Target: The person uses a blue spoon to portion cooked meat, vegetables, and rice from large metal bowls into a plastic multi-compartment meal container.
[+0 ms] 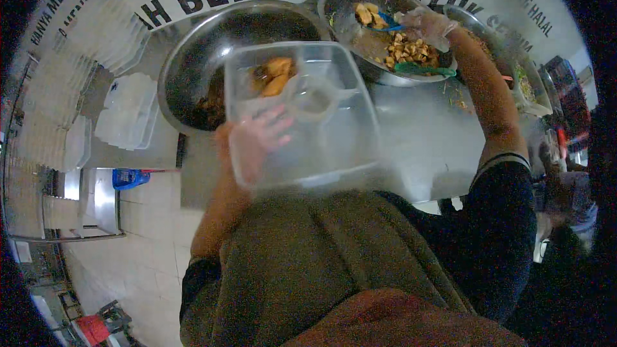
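My left hand (264,136) supports a clear plastic compartment tray (347,164) from underneath, its fingers showing through the plastic. Orange-brown pieces of food (277,77) lie in the tray's upper left compartment. The other compartments in view look bare, and a round one sits in the middle. In a clear plastic glove, my right hand (428,26) reaches over a steel bowl (349,41) and grips a blue scoop (389,23). Pale yellow pieces (368,14) rest at the scoop. Diced brown food (409,52) lies lower in the same bowl, beside a green utensil (426,69).
A large steel basin (185,43) with dark food in it stands behind the tray. Stacked plastic trays (127,111) are at the left of the steel table (424,125). Another bowl (462,12) and a clear container (530,91) stand right; a person (564,188) is beyond.
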Available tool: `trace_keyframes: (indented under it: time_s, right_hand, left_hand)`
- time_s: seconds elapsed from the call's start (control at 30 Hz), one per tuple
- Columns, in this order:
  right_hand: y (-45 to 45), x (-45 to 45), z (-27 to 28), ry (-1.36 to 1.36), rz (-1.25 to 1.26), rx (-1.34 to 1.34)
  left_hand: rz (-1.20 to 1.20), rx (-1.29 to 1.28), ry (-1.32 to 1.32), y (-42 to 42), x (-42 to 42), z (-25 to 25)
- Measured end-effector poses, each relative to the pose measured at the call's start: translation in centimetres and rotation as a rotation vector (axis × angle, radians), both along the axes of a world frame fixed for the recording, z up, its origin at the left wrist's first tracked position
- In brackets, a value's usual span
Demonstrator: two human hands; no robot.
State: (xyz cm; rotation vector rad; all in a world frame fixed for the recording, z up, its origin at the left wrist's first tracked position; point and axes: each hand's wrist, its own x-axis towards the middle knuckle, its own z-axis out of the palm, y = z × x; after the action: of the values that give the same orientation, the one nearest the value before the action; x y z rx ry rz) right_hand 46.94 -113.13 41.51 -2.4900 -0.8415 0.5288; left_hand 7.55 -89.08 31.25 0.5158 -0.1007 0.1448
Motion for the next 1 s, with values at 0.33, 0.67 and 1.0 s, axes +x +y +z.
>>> trace_keyframes:
  time_s: [0.33, 0.67, 1.0]
  right_hand:
    - [5.1, -16.6, 6.7, -0.364, 0.550, -0.331]
    - [3.3, -22.8, 6.4, -0.858, 0.526, -0.147]
    - [0.5, -28.3, 6.4, -1.060, 0.170, -0.239]
  left_hand:
    - [-0.112, 0.017, -0.021, -0.6, 2.5, 0.1]
    - [-0.141, -0.035, -0.044, -0.2, 1.5, -0.6]
    - [-0.144, -0.012, -0.218, -1.5, 1.4, -1.5]
